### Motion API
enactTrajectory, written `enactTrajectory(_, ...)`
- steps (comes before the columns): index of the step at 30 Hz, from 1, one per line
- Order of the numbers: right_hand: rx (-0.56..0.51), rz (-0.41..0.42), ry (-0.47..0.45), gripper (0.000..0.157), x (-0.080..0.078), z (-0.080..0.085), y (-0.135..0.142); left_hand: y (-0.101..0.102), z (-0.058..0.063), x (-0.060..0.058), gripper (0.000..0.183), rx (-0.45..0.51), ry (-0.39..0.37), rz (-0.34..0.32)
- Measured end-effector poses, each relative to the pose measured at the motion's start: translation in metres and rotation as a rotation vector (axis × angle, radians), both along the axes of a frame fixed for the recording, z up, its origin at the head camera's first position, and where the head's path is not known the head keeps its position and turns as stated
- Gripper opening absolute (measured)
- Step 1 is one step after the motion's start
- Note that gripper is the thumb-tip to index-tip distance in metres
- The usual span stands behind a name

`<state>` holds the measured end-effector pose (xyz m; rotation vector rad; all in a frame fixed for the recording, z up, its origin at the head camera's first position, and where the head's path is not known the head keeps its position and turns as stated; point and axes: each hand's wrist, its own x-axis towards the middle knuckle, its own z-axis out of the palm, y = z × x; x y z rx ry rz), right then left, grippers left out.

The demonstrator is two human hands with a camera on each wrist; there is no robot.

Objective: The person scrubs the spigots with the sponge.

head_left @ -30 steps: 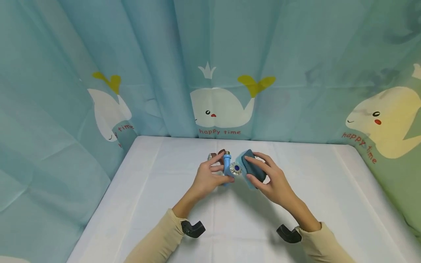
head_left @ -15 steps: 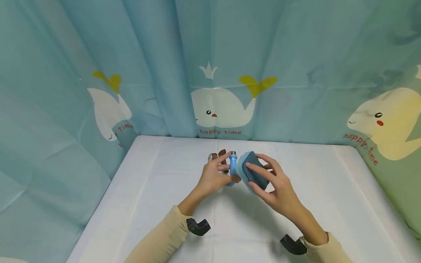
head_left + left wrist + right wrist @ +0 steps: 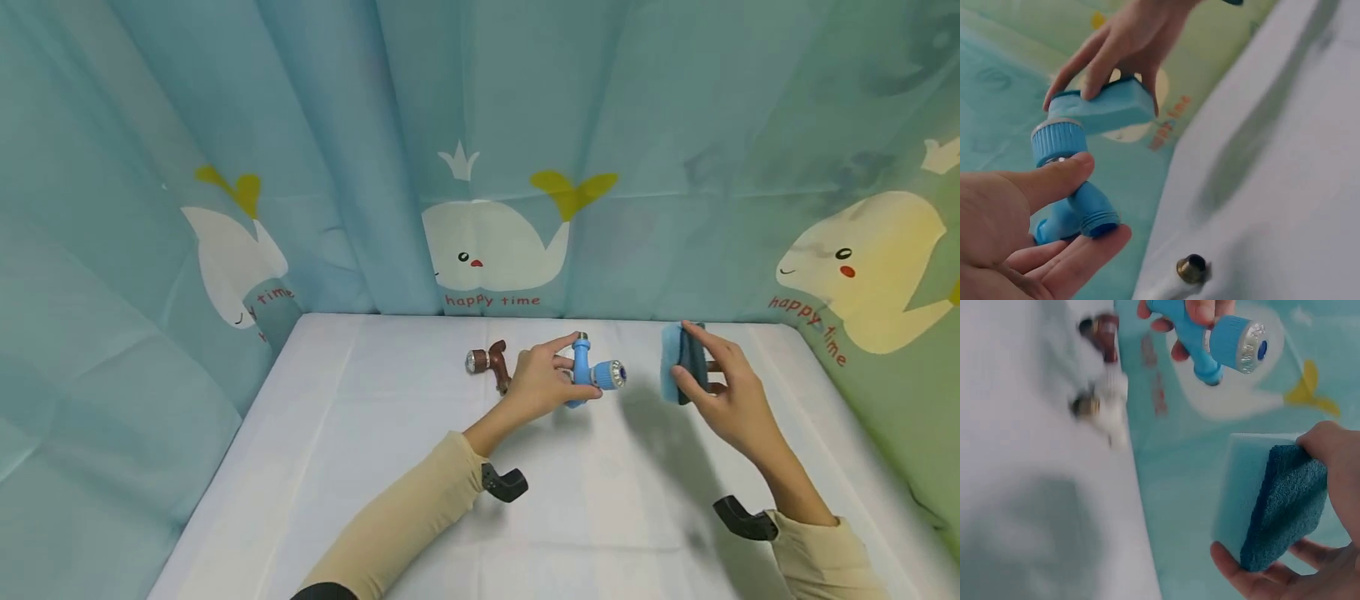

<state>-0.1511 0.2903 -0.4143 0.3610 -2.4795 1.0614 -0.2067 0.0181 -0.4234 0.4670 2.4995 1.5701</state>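
Held up over the table, a light blue tap (image 3: pixel 581 360) with a ribbed, silver-rimmed knob is gripped between the thumb and fingers of my left hand (image 3: pixel 542 382). To its right, my right hand (image 3: pixel 731 396) pinches a sponge (image 3: pixel 671 367) by its edges. The right wrist view shows the sponge's dark scouring face (image 3: pixel 1288 506) and pale foam side (image 3: pixel 1241 487). A gap separates sponge and tap in the head view. In the left wrist view, the sponge (image 3: pixel 1104 112) appears behind the tap's knob (image 3: pixel 1060 142).
A brown tap (image 3: pixel 491 362) lies on the white-covered table (image 3: pixel 420 467), left of my left hand. The right wrist view also shows a blurred white tap (image 3: pixel 1107 409) beside it. A whale-print curtain (image 3: pixel 495 100) hangs behind the table's back edge.
Both hands have moved right, the right one farther. The sponge has come away from the tap, and the tap's knob now points right. The brown tap is more exposed.
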Motion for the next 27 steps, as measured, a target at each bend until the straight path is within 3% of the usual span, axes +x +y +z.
enactTrajectory(6, -0.003, -0.089, -0.174, 0.073, 0.004, -0.002, 0.05, 0.059, -0.012, -0.028, 0.086, -0.246, 0.071, 0.041)
enactTrajectory(12, 0.034, -0.068, -0.165, 0.083, 0.008, -0.007, 0.065, 0.108, -0.039, -0.044, 0.072, -0.474, 0.181, 0.051)
enactTrajectory(15, 0.049, -0.07, -0.153, 0.081, 0.015, -0.009, 0.071, 0.129, -0.051, -0.044, 0.062, -0.605, 0.236, 0.07)
enactTrajectory(20, 0.043, -0.06, -0.146, 0.079, 0.015, -0.01, 0.069, 0.129, -0.055, -0.046, 0.055, -0.745, 0.344, 0.071)
enactTrajectory(24, 0.052, -0.064, -0.146, 0.078, 0.017, -0.009, 0.07, 0.114, -0.043, -0.047, 0.068, -0.852, 0.418, -0.041)
enactTrajectory(27, 0.059, -0.065, -0.149, 0.079, 0.018, -0.01, 0.071, 0.095, -0.028, -0.048, 0.087, -1.006, 0.428, -0.152)
